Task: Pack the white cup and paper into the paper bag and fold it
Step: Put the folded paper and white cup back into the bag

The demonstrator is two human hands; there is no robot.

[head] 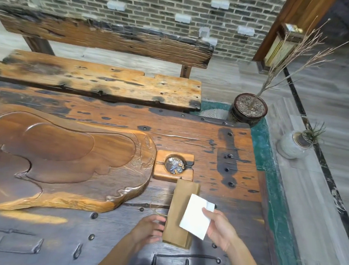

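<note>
A brown paper bag (178, 212) lies flat on the dark wooden table (220, 152), its length running away from me. My left hand (148, 228) holds the bag's near left edge, by its twine handle. My right hand (220, 228) pinches a folded white paper (194, 217) and holds it just over the bag's right side. No white cup shows anywhere in the head view.
A square wooden ashtray (174, 165) sits just beyond the bag. A large carved wooden tea tray (63, 159) fills the table's left. A bench (98, 80) stands behind the table. Off the right edge are a dark plant pot (248, 111) and a pale vase (293, 146).
</note>
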